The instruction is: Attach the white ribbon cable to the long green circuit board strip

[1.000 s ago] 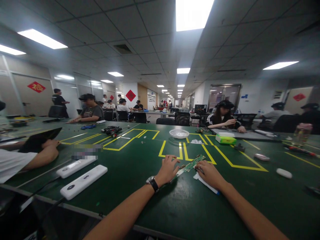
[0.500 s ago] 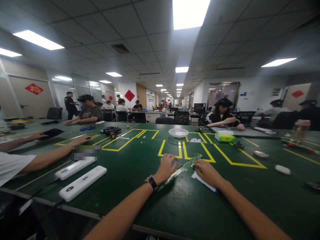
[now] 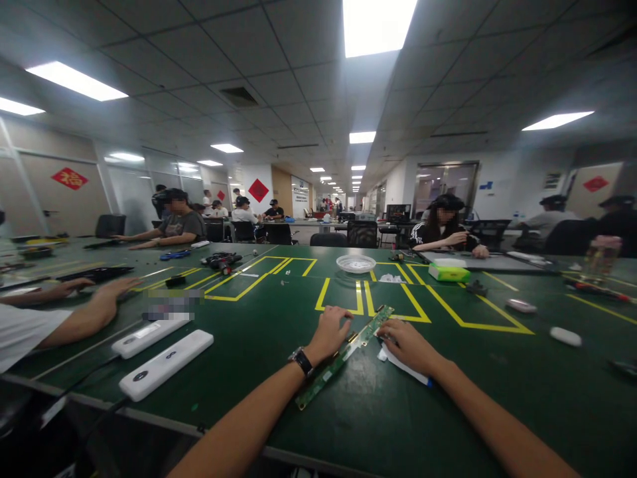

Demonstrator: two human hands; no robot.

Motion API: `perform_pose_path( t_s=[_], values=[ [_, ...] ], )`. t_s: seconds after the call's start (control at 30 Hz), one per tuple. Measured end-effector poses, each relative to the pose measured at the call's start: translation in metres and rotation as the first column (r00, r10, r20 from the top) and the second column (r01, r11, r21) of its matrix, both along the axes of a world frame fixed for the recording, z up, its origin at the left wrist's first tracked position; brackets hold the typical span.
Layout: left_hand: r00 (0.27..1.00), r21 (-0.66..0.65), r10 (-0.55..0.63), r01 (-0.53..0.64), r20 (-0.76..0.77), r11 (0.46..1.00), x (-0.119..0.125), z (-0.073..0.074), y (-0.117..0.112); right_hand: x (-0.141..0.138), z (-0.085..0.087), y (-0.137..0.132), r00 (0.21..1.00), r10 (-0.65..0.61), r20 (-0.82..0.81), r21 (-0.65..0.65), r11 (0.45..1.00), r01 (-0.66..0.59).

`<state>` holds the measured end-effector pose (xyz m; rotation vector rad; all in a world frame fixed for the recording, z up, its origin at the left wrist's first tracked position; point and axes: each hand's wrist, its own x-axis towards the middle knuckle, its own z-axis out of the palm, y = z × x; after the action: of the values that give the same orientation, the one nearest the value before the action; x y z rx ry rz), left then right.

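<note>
Sliding closer: long circuit board

Matt green table mat, glossy white plastic cases.

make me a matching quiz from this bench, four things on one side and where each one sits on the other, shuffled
1 circuit board
2 wristwatch
3 clear dish
4 lime green box

A far centre of the green table
B on the left wrist
C right of the dish
D between left hand and right hand

Pairs: 1-D, 2-B, 3-A, 4-C
</note>
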<state>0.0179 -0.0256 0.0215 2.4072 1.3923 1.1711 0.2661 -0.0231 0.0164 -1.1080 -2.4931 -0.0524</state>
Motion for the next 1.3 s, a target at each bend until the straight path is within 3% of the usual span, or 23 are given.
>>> perform_pose_path(
  t_s=[0.17, 0.23, 0.4, 0.53, 0.67, 0.8, 0.93, 1.07, 1.17, 1.3],
  values=[
    [1.000, -0.009, -0.002, 0.003, 0.015, 1.000, -0.001, 0.002, 0.001, 0.021, -0.005, 0.016, 0.969, -0.243, 0.035, 0.035, 0.970, 0.242],
    [1.000, -0.009, -0.004, 0.004, 0.015, 1.000, -0.001, 0.003, 0.001, 0.025, -0.006, 0.018, 0.963, -0.267, 0.029, 0.029, 0.963, 0.266],
    [0.999, 0.005, -0.016, 0.015, 0.028, 1.000, 0.000, 0.002, -0.001, 0.005, -0.002, 0.000, 0.998, -0.055, -0.027, -0.021, 0.998, 0.054],
    [0.998, 0.051, 0.001, -0.005, 0.071, 0.999, -0.002, 0.004, 0.001, -0.008, 0.004, -0.011, 0.995, 0.094, -0.040, -0.056, 0.994, -0.096],
    [0.997, 0.054, 0.006, -0.010, 0.080, 0.998, -0.004, 0.005, 0.004, 0.004, 0.002, 0.000, 0.999, 0.029, -0.032, -0.021, 0.999, -0.030],
    [1.000, -0.004, -0.018, 0.018, -0.019, 1.000, -0.004, 0.002, 0.004, 0.014, -0.002, 0.007, 0.996, -0.093, -0.018, 0.006, 0.996, 0.093],
    [0.992, -0.016, -0.084, 0.083, -0.094, 0.996, -0.004, 0.002, 0.002, -0.002, 0.004, -0.009, 0.999, 0.011, -0.048, -0.042, 0.999, -0.013],
    [0.994, -0.010, -0.071, 0.070, -0.079, 0.997, -0.008, 0.003, 0.003, -0.017, 0.010, -0.020, 0.985, 0.155, -0.078, -0.109, 0.981, -0.163],
    [0.996, -0.033, -0.081, 0.080, -0.048, 0.996, -0.010, 0.003, 0.005, -0.008, 0.008, -0.012, 0.990, 0.120, -0.074, -0.102, 0.987, -0.127],
    [0.989, -0.110, -0.141, 0.137, -0.034, 0.984, -0.013, 0.006, 0.007, 0.015, 0.005, 0.004, 0.998, -0.017, -0.063, -0.069, 0.998, 0.013]
  ],
)
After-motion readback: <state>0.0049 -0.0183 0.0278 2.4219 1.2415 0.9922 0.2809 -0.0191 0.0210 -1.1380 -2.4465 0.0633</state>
